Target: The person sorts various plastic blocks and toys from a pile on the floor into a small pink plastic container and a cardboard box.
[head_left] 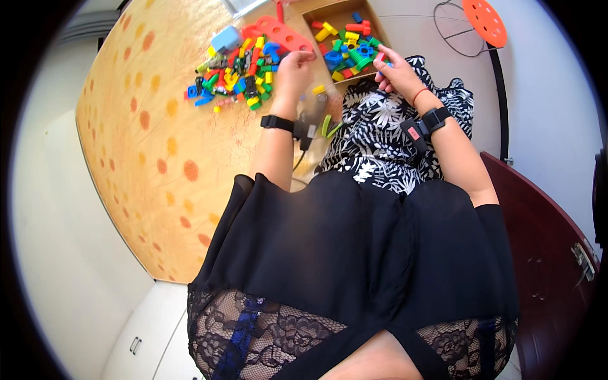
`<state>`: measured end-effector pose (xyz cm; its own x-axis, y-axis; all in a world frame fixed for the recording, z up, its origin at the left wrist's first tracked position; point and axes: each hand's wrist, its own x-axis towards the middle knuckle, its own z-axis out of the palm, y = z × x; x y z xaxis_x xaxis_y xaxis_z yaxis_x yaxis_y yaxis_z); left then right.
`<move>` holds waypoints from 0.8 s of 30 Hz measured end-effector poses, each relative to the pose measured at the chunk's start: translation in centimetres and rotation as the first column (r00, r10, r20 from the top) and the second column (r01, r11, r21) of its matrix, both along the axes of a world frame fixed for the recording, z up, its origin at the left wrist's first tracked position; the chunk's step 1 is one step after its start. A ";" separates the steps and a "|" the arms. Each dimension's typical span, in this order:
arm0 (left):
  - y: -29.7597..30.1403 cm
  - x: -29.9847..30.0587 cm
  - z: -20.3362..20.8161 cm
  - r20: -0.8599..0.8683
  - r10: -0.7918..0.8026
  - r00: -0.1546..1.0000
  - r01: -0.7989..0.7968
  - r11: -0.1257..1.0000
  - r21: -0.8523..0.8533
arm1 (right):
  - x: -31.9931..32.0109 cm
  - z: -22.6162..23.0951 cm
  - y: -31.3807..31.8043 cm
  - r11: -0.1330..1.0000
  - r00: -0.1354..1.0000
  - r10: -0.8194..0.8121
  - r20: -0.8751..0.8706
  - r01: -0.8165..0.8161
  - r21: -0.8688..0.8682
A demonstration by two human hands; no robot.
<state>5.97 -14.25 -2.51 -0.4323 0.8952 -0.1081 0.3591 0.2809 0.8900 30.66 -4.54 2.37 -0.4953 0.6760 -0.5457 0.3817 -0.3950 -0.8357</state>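
Observation:
My left hand (296, 68) is closed, its fingers curled at the right edge of a heap of plastic toy building pieces (244, 69). It is close beside a long red strip with round holes (278, 31). Whatever its fingers hold, if anything, is hidden. My right hand (400, 73) is at the near right corner of an open cardboard box (316, 14), above my lap. Its fingers are bent around a small plastic toy piece (380, 57), with red and blue showing between them. Inside the box lie loose bolts, nuts and blocks (358, 56) in red, yellow, green and blue.
A light blue block (226, 40) sits at the heap's far side. A single yellow piece (318, 89) and a green item (327, 126) lie near the table edge by my left forearm. The table (139, 164) has a flowered cover. An orange stool (485, 22) stands far right.

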 end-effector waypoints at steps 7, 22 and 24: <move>-3.4 -0.3 -7.7 -0.311 -0.218 0.925 0.183 0.974 -0.137 | -1.8 0.4 -0.6 0.996 0.988 0.078 0.132 -0.082 0.022; -1.1 2.2 2.6 -0.112 -0.005 0.994 0.010 0.999 0.040 | -0.4 -0.4 -0.4 1.000 0.984 0.008 0.177 -0.004 -0.026; -0.1 3.5 2.8 0.022 -0.071 0.997 0.065 0.975 0.210 | -0.6 -0.2 -0.4 0.999 0.981 0.028 0.191 -0.021 -0.040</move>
